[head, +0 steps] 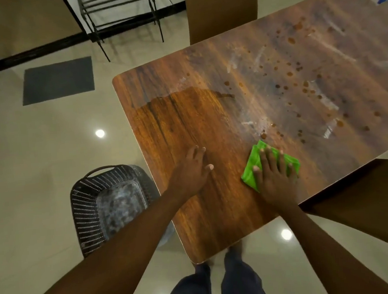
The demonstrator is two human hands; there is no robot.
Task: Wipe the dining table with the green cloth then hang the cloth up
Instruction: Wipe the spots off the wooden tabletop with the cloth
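Observation:
The wooden dining table (186,115) fills the middle and right of the head view. Brown drops and whitish smears (299,78) cover its far and right part; the near left part looks darker and smooth. A folded green cloth (253,163) lies on the table near its front edge. My right hand (275,177) presses flat on top of the cloth, fingers spread. To the cloth's left, my left hand (191,170) rests flat on the bare wood and holds nothing.
A dark perforated plastic basket (93,201) stands on the tiled floor left of the table. One brown chair (221,7) is at the far side, another (364,198) at the near right. A black metal rack (120,15) and a grey mat (58,81) lie beyond.

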